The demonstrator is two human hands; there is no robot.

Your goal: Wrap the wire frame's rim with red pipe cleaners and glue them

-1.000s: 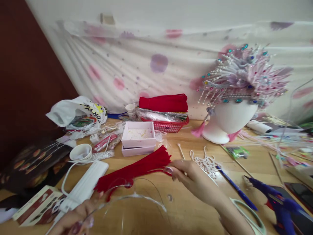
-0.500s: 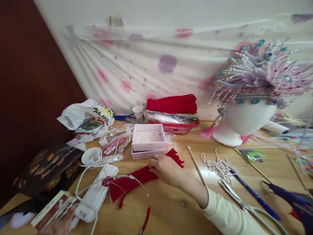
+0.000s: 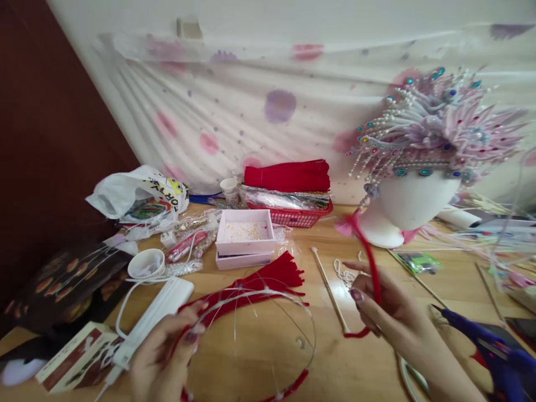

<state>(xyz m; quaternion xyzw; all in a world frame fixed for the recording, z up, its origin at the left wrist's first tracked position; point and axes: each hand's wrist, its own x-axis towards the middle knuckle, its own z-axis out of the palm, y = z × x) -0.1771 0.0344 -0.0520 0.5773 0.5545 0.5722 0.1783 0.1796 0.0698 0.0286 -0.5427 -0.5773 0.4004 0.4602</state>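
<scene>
In the lower left my left hand (image 3: 165, 346) pinches a round wire hoop (image 3: 314, 326), which it holds up over the table. Red fuzzy wrapping covers part of the hoop, and thin clear strands run across it. My right hand (image 3: 393, 315) has thumb and fingers closed on a single red pipe cleaner (image 3: 374, 262), whose upper part curves up and left and whose lower end bends left. Behind the hoop lies a fanned bundle of red pipe cleaners (image 3: 278, 273), partly covered by it.
Pink boxes (image 3: 245, 245) with small beads stand behind the bundle. Right of my right hand lies a blue glue gun (image 3: 486, 340); scissors (image 3: 406, 368) are mostly hidden under my forearm. A white power strip (image 3: 157, 312) lies left. A mannequin head (image 3: 419, 206) wears a beaded headdress.
My right hand has left the red bundle and moved right with one pipe cleaner. My left hand has risen from the lower left and now grips the hoop, which sits further right.
</scene>
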